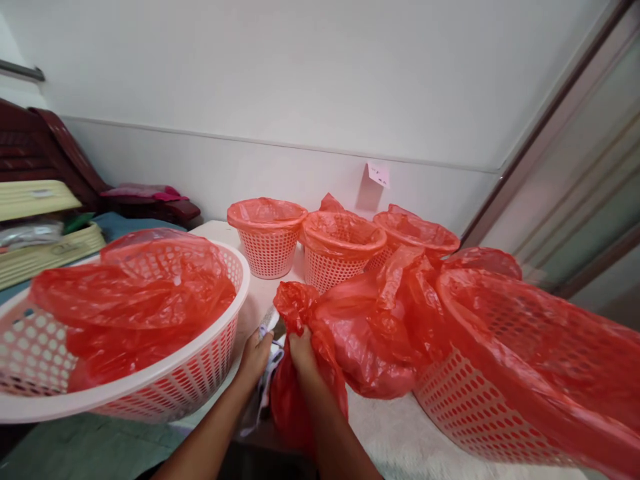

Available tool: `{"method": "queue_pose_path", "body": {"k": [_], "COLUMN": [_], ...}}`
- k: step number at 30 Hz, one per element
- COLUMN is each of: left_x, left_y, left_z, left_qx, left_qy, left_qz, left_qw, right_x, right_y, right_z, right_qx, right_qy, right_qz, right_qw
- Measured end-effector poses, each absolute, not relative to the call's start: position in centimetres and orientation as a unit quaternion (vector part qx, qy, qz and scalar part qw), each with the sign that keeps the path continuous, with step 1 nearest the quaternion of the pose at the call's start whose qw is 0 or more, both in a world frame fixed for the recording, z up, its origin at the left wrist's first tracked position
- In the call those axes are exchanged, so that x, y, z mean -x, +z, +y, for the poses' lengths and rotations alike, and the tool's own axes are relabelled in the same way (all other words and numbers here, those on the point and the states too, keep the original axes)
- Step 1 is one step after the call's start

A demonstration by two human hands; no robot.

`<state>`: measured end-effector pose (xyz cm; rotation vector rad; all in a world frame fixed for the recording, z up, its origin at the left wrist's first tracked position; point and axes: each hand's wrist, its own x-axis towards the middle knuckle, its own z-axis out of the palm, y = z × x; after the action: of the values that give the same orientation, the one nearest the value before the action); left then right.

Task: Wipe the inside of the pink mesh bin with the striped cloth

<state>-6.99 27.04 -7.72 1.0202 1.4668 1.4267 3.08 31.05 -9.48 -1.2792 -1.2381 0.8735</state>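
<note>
In the lower middle, my right hand [301,347] is closed round the gathered neck of a red plastic bag [300,410]. The bag's top bunches up above the fist and its body hangs below. Close by on the left, my left hand [257,355] grips a crumpled, white printed thing [270,321], like thin sheeting or cloth. More of it hangs below between my forearms, and I cannot make out its exact kind. Another filled red plastic bag [363,333] rests on the table just right of my right hand.
A large white basket [227,340] with loose red plastic stands left. Red-lined baskets stand at the back, including one basket [270,247], and a big lined basket [475,393] sits right. Behind them is a wall [300,80]; stacked chairs [65,143] are far left.
</note>
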Motion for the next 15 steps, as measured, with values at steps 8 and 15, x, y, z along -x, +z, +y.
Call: {"method": "queue_pose_path", "body": {"k": [8,15], "left_x": [6.8,6.0], "left_y": [-8.4,-5.2], "left_z": [26.8,24.8], "left_qx": [-0.445,-0.421], "left_qy": [0.577,0.603], "left_qz": [0.527,0.518], "left_qw": [0.437,0.438], "right_x": [-3.8,-3.5], "right_y": [-2.8,-6.2], "right_z": [27.2,32.3], "right_qx": [0.42,0.437], "right_qy": [0.125,0.308], "right_qz": [-0.763,-0.676], "right_qw": [0.475,0.507]}}
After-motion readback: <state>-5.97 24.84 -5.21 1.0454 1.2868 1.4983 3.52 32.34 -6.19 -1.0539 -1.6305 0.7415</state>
